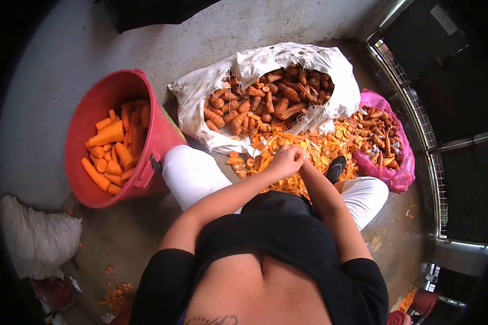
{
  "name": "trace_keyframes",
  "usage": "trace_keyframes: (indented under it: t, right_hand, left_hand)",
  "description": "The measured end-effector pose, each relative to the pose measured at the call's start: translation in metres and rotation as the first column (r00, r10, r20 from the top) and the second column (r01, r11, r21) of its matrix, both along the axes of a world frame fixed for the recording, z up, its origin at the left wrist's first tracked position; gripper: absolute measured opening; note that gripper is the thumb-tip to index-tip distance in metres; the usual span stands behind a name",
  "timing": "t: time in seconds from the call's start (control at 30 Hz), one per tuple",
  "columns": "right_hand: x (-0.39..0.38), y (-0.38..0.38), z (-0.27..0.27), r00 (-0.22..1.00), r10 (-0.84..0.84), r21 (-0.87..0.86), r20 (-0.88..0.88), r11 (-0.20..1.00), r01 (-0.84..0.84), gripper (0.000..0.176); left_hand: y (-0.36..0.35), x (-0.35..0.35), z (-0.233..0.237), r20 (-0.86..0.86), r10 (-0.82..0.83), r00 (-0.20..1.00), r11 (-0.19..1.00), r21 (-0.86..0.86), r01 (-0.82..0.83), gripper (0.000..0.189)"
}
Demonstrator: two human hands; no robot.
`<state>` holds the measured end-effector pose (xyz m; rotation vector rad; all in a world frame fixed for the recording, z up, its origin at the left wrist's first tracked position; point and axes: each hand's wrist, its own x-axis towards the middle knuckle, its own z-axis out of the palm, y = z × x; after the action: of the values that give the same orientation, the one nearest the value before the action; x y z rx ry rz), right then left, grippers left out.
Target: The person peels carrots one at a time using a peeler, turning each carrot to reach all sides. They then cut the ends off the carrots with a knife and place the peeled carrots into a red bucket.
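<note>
My left hand (300,155) and my right hand (285,161) are together between my knees, touching each other, fingers bent. No tool or carrot shows in them, though the palms are hidden. Under and beyond them lies a heap of orange peelings and cut ends (309,146). Just past the heap, a torn white sack (192,114) holds many unpeeled carrots (284,95). At the left a red bucket (165,130) contains peeled carrots (111,135).
A pink bag (404,162) with carrot scraps sits to the right. A white sack (40,235) lies at the lower left, near scattered peelings (118,297). A pale wall (211,46) stands behind, with dark grated panels (455,97) on the right.
</note>
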<state>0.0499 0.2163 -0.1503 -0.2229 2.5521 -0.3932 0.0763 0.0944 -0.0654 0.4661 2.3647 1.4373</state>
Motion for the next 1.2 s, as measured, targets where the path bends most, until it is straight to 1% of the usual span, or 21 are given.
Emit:
trace_keyframes:
  t: [0.03,0.13,0.2,0.27,0.3,0.37,0.4,0.43,0.53,0.57,0.67,0.7,0.8,0.83,0.93,0.97,1.03,1.07,1.1,1.13,1.2]
  right_hand:
    - [0.000,0.001,-0.001,1.000,0.000,0.000,0.006,1.000,0.000,0.029]
    - [-0.003,0.004,-0.002,1.000,0.003,0.005,0.011,1.000,-0.003,0.030]
    - [-0.006,0.006,-0.002,1.000,0.007,0.006,0.019,1.000,-0.007,0.030]
    - [-0.009,0.003,-0.003,1.000,0.014,0.006,0.021,1.000,-0.014,0.030]
    - [-0.011,0.003,-0.003,1.000,0.018,0.006,0.023,1.000,-0.018,0.030]
    - [-0.013,0.002,-0.004,0.999,0.024,0.011,0.028,1.000,-0.024,0.030]
    - [-0.013,0.004,-0.005,0.999,0.025,0.010,0.032,1.000,-0.025,0.030]
    - [-0.013,0.004,-0.006,0.999,0.028,0.011,0.033,1.000,-0.028,0.030]
    - [-0.014,0.007,-0.008,0.999,0.033,0.016,0.042,0.999,-0.034,0.030]
    - [-0.015,0.008,-0.008,0.998,0.039,0.016,0.043,0.999,-0.040,0.030]
    - [-0.021,0.004,-0.007,0.997,0.056,0.016,0.044,0.998,-0.057,0.031]
    - [-0.025,0.003,-0.007,0.997,0.064,0.020,0.043,0.998,-0.065,0.031]
    - [-0.040,0.003,-0.005,0.995,0.091,0.019,0.036,0.996,-0.092,0.031]
    - [-0.048,0.004,-0.004,0.994,0.108,0.018,0.034,0.994,-0.109,0.031]
    - [-0.079,0.009,-0.004,0.986,0.165,-0.003,0.002,0.986,-0.165,0.031]
    - [-0.090,0.009,-0.005,0.983,0.184,-0.008,-0.023,0.983,-0.184,0.031]
    - [-0.108,0.009,-0.013,0.983,0.156,-0.024,-0.100,0.987,-0.160,0.031]
    - [-0.116,0.010,-0.019,0.970,0.181,-0.084,-0.163,0.977,-0.196,0.031]
    - [-0.120,-0.003,-0.023,0.990,-0.109,0.007,-0.089,0.994,0.110,0.030]
    - [-0.126,-0.014,-0.011,0.991,-0.111,0.008,-0.078,0.994,0.112,0.030]
    - [-0.134,-0.029,-0.013,0.978,-0.166,-0.133,-0.128,0.980,0.149,0.030]
  left_hand:
    - [0.000,0.003,0.009,0.014,-0.033,0.999,0.998,0.056,0.032,0.035]
    - [0.003,0.009,0.029,-0.012,-0.108,0.994,0.987,0.115,0.109,0.034]
    - [0.002,0.005,0.024,-0.031,-0.063,0.998,0.993,0.102,0.066,0.034]
    - [0.003,-0.005,0.002,-0.061,0.012,0.998,0.996,0.084,-0.007,0.035]
    - [0.004,-0.009,-0.004,-0.099,0.065,0.993,0.997,-0.039,-0.069,0.032]
    - [0.008,-0.012,-0.014,-0.015,0.059,0.998,0.997,-0.058,-0.060,0.032]
    - [0.007,-0.014,-0.011,0.026,0.057,0.998,0.996,-0.067,-0.055,0.032]
    - [0.007,-0.011,-0.006,0.038,0.026,0.999,0.999,-0.028,-0.025,0.032]
    - [0.004,-0.005,0.002,-0.061,-0.061,0.996,0.997,0.034,0.063,0.039]
    - [0.004,-0.005,0.004,-0.060,-0.017,0.998,0.998,0.053,0.020,0.032]
    - [-0.001,-0.019,0.001,0.102,0.029,0.994,0.999,0.019,-0.031,0.032]
    - [-0.004,-0.023,0.000,0.044,0.047,0.998,0.999,-0.017,-0.046,0.032]
    - [-0.012,-0.031,0.008,0.037,0.009,0.999,1.000,-0.019,-0.008,0.033]
    - [-0.023,-0.033,0.032,0.049,-0.116,0.992,0.992,-0.044,0.118,0.042]
    - [-0.036,-0.060,0.036,0.274,-0.394,0.877,0.919,0.145,0.367,0.044]
    - [-0.044,-0.072,0.039,0.280,-0.462,0.841,0.886,0.114,0.449,0.044]
    - [-0.077,-0.091,0.044,0.165,-0.455,0.875,0.890,0.054,0.452,0.044]
    - [-0.093,-0.101,0.041,0.108,-0.446,0.889,0.895,0.026,0.446,0.043]
    - [-0.106,-0.113,0.034,0.075,-0.351,0.933,0.879,-0.316,0.356,0.045]
    - [-0.114,-0.124,0.027,0.019,-0.264,0.964,0.756,-0.616,0.219,0.047]
    - [-0.123,-0.140,0.018,0.025,-0.272,0.962,0.537,-0.825,0.173,0.047]
